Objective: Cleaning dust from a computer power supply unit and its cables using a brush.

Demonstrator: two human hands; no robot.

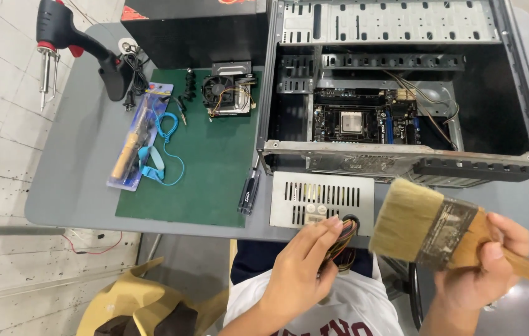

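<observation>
Open desktop computer case (401, 87), upper right of frame, lying on its side on grey table (71, 155); inside, motherboard (364, 121) with bare processor socket at centre, loose wires trailing right, drive bays above. Dust along lower case rail.

Green work mat (208, 174), centre left, bearing removed cooler fan (227, 94), blue coiled wrist strap (161, 146), packaged tool (132, 140) and screwdriver (249, 191) at mat's right edge. Soldering gun (68, 43) on stand, upper left.

Perforated grey power supply unit (314, 200), lower centre at table's near edge, outside the case. Judged heavy and rigid for its size; best taken by the metal body, not by the cable bundle (345, 239), which looks flexible and liable to strain at its exit hole.

Wide paintbrush (429, 227), lower right, bristles pointing left, close beside the unit. Judged light; bristles soft, wooden handle stiff.

Left hand (305, 267): fingers curled onto the cable bundle, closed around it.
Right hand (485, 261): closed firmly around brush handle just behind the ferrule.
</observation>
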